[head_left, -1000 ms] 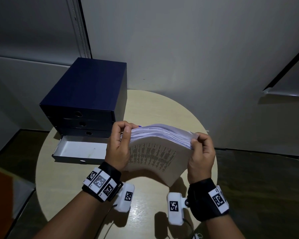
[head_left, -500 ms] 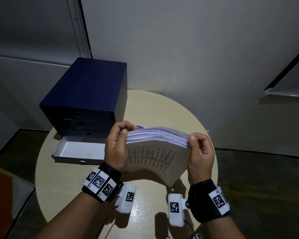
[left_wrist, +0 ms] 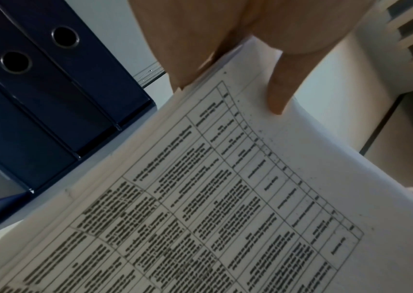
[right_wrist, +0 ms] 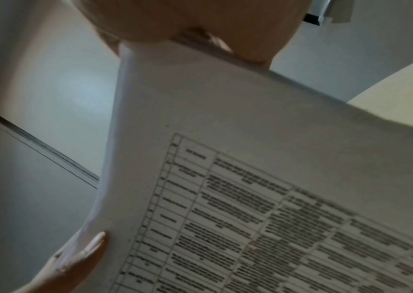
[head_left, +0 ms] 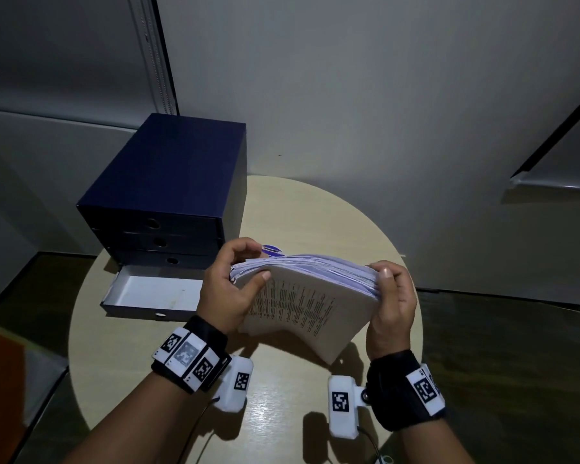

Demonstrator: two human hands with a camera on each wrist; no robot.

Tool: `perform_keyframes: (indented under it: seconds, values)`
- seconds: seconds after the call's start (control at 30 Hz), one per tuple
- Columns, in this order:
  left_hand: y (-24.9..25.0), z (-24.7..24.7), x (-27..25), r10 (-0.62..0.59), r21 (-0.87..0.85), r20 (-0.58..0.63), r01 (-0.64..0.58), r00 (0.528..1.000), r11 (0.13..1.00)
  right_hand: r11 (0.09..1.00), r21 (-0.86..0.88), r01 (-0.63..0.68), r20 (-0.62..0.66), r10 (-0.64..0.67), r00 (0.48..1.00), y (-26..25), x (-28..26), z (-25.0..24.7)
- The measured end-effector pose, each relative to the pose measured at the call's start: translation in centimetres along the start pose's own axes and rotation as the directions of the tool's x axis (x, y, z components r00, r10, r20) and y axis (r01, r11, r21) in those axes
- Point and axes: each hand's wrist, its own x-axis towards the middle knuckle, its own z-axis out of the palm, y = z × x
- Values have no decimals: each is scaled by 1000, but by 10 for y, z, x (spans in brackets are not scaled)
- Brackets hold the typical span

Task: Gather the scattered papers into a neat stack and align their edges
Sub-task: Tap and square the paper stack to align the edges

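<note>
Both hands hold the stack of papers (head_left: 310,296) on edge above the round table (head_left: 318,212), its printed face toward the camera. The left hand (head_left: 226,289) grips the stack's 9 o'clock edge, thumb across the front sheet and fingers curled round the top corner. The right hand (head_left: 390,303) clasps the 3 o'clock edge, thumb on top and fingers wrapped behind.

The papers look already gathered, so the step in hand is probably squaring: the top edges are fanned and uneven. The next move likely calls for a looser hold, so the sheets can slide, and a tap of the lower edge on the table.

The head view alone shows the whole layout: the navy drawer cabinet (head_left: 168,192) at 10 o'clock of the stack, with its bottom drawer (head_left: 151,293) pulled out. The left wrist view adds what the head view lacks, a ruled table of text on the front sheet and the left thumb pressing flat on it. The right wrist view shows the same sheet bowing toward a fingertip at the lower left.
</note>
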Motion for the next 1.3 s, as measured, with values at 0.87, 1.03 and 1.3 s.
perform_keyframes:
  seconds: [0.87,1.03,1.3]
  values:
    - [44,-11,32,15,606,360,-246,933,756,525,-637,564,657,-11,753,-23,32,-9]
    - [33,-11,20,-65,376,429,-113,901,920,476,-604,639,730,10,683,-39,35,-1]
    - [-9,-33,-12,-505,-161,26,502,863,850,770,-586,-251,6,314,949,6,24,-65]
